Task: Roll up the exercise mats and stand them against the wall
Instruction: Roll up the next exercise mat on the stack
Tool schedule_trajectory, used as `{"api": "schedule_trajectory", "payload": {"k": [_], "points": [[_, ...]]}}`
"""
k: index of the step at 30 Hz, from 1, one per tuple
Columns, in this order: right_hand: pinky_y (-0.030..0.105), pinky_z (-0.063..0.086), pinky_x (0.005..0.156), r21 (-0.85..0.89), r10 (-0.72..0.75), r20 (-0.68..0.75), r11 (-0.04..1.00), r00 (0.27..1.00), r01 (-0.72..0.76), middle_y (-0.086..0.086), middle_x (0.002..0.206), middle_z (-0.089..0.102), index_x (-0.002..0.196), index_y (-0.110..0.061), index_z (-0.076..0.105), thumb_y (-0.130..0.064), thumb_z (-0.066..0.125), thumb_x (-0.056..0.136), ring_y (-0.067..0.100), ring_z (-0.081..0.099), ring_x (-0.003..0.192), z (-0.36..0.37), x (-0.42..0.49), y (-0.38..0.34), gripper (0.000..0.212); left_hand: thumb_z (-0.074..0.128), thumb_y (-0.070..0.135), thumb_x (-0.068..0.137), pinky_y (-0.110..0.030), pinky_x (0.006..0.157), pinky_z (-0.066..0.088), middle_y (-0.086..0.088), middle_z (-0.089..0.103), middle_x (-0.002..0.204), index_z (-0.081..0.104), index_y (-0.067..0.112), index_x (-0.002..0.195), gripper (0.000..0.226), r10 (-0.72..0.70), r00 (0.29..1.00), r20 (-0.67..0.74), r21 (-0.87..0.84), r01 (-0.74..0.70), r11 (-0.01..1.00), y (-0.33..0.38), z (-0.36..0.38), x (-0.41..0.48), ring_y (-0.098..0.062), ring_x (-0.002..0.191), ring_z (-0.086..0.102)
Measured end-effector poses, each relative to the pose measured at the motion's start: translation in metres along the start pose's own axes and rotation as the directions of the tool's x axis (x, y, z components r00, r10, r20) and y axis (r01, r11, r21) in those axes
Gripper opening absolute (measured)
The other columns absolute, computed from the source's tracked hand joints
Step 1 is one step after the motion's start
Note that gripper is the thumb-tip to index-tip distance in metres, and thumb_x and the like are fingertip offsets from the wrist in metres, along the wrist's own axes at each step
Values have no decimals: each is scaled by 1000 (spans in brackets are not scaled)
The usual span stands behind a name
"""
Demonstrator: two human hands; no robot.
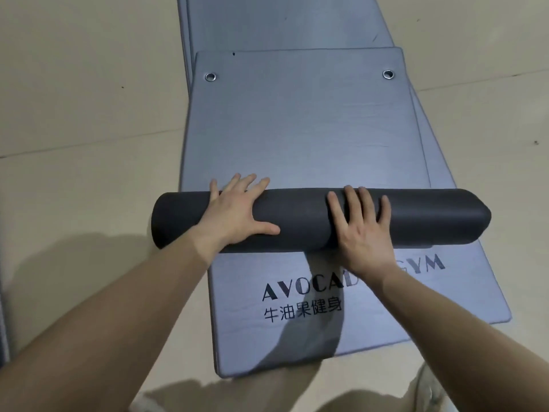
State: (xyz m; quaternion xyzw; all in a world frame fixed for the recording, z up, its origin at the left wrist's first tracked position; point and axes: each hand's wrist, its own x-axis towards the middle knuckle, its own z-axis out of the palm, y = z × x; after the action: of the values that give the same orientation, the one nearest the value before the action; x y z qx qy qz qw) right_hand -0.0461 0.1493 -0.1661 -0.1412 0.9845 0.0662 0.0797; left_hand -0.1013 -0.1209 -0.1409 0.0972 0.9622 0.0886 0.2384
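A grey-blue exercise mat [300, 126] lies flat on the floor, partly rolled into a dark cylinder [421, 217] across its middle. My left hand [237, 212] presses flat on the roll's left part, fingers spread. On the roll's right part rests my right hand [361, 230], palm down, fingers apart. The unrolled end has two metal eyelets [210, 76] near its far edge. Beneath it lies another flat mat [297, 316] printed with "AVOCADO GYM" lettering, its near end toward me.
A third mat [282, 22] stretches away at the top, under the others. Beige floor [89, 99] surrounds the mats on both sides. A dark strip [3, 322] runs along the left edge. My light trousers [427, 391] show at the bottom.
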Motion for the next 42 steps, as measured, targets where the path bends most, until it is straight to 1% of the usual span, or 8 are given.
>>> {"api": "schedule_trajectory", "payload": {"k": [5,14,19,21,25,29,35,42], "points": [[54,38,100,-46,-93,81,994,992,97,8,129,53,148,-23,31,-72,78,48,35,53,114,-27,59,26,120,68,90,52,-54,119,27,-7,32,159,6,29,158,137,60,990,-127,354,-11,935,2,13,2,-35,141,36],[48,41,103,167,-172,431,980,886,109,-1,130,56,145,-34,30,-79,75,43,27,56,115,-47,-21,12,120,78,81,44,-44,96,49,2,56,132,25,37,149,126,58,953,297,177,-115,978,24,12,-63,-29,115,59],[64,25,116,72,-23,244,997,970,5,16,155,39,160,-19,19,-68,88,47,39,36,142,-26,-89,-11,141,91,69,42,-39,99,49,7,61,136,36,41,147,121,46,877,478,-20,-42,999,25,-10,-49,-24,120,60],[68,26,113,95,-5,227,995,974,-17,20,153,40,160,-20,22,-62,94,37,42,37,141,-20,-92,-12,148,88,72,49,-43,107,42,7,57,144,39,42,148,114,17,909,417,17,-26,1000,28,-14,-52,-24,129,54],[62,15,121,213,-50,350,977,935,-27,10,162,28,159,-37,15,-85,77,40,33,20,152,-47,-25,15,143,50,76,88,-57,124,12,-3,24,168,24,31,159,87,-91,993,-80,141,102,985,41,7,-94,-31,154,18],[64,13,121,190,-33,272,982,962,-21,11,164,23,161,-36,17,-76,83,47,35,15,152,-54,-13,13,138,58,95,60,-60,121,-10,-10,-18,170,-13,26,161,141,-66,998,23,135,63,989,38,27,-87,-38,154,-20],[68,22,110,8,31,21,999,999,-32,23,154,37,159,-19,26,-50,95,43,45,34,142,-20,-1,6,138,60,96,56,-57,125,0,-1,4,172,-5,26,163,143,27,999,-37,84,-23,996,15,-5,-2,-30,158,-3],[49,44,97,-25,-58,197,998,979,64,4,124,56,145,-32,28,-79,75,43,34,57,109,-52,48,26,122,76,81,52,-57,105,40,-4,44,148,12,29,153,130,112,994,-3,334,-105,937,21,-14,3,-36,127,51]]}}
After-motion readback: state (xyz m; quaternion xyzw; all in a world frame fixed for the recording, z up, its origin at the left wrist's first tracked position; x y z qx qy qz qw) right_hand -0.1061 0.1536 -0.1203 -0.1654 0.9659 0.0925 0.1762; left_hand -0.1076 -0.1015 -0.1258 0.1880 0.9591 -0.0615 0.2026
